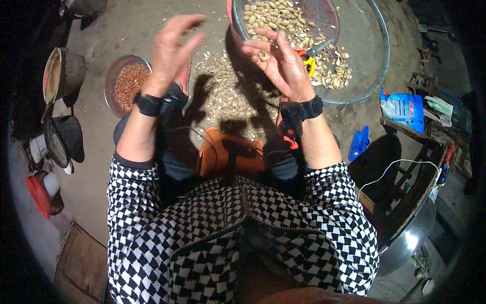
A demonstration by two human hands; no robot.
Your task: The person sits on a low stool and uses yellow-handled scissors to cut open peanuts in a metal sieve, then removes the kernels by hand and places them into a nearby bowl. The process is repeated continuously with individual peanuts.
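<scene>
My left hand (172, 53), blurred, is raised with its thumb and fingers apart and nothing visible between them. A peanut shell piece (262, 55) rests against the fingers of my right hand (283, 62), which is turned palm up. Just beyond it, unshelled peanuts (269, 15) fill part of a round mesh sieve (322, 17). Scissors (311, 57) with orange and yellow handles lie beside the right hand, near empty shells (334, 70). To the left, a metal bowl (108, 85) holds shelled peanuts (131, 83). Broken shells (228, 91) cover the floor between my legs.
An orange plastic stool (231, 152) is between my knees. A large round tray (383, 57) lies under the sieve. Baskets (72, 76) stand left; blue slippers (358, 143), a blue bag (402, 110) and a wooden frame (410, 205) with a white cable are right.
</scene>
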